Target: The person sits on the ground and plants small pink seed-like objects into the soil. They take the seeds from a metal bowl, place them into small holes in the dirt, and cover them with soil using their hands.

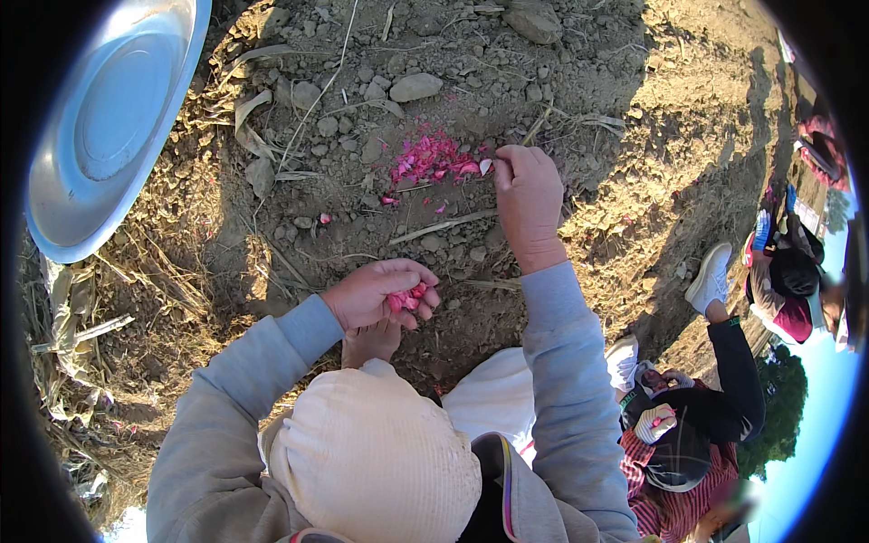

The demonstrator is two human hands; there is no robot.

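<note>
My left hand (380,292) is curled, palm partly up, around several glossy pink-red pieces (406,297). Whether they are cloves or another plant part is hard to tell. Farther out, my right hand (529,197) reaches down to the soil with thumb and fingers drawn together. Its fingertips meet a small white-and-pink piece (485,166); whether they grip it is not clear. Beside that piece lies a loose patch of bright pink flakes (429,157) on the ground. One stray pink-and-white piece (325,218) rests on the soil nearer my left hand.
A metal basin (125,102) stands at the upper left. Stones (415,87) and dry stalks (445,227) litter the soil. My bare foot (373,343) is just below my left hand. To the right sits a person in striped gloves (655,422); another person (791,271) is farther off.
</note>
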